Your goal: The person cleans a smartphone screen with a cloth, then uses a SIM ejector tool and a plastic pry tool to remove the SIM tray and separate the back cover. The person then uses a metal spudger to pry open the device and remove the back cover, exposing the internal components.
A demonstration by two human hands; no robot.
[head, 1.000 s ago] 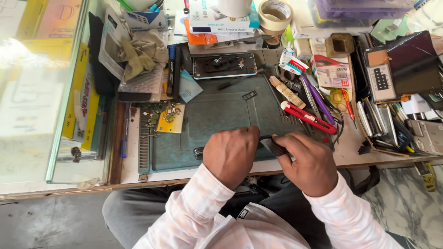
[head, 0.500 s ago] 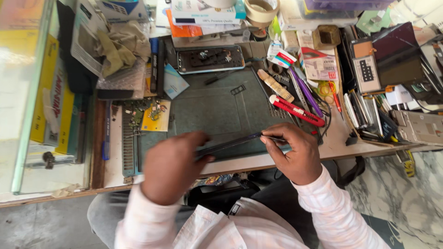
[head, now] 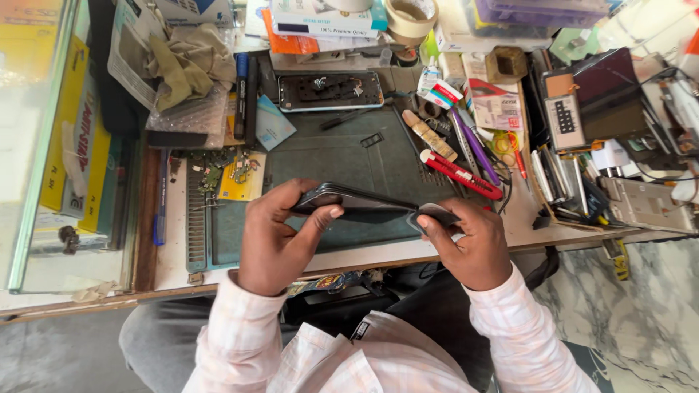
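Two hands are seen, the left hand [head: 273, 244] and the right hand [head: 470, 244]. Two phones are counted: one dark phone [head: 364, 204] that is held and one opened phone [head: 331, 91] on the mat. One tape roll [head: 411, 18] and one red cutter [head: 460, 175] are also counted.

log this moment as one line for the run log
left hand: grips dark phone at its left end | right hand: grips its right end | phone: above green work mat, back panel spread apart
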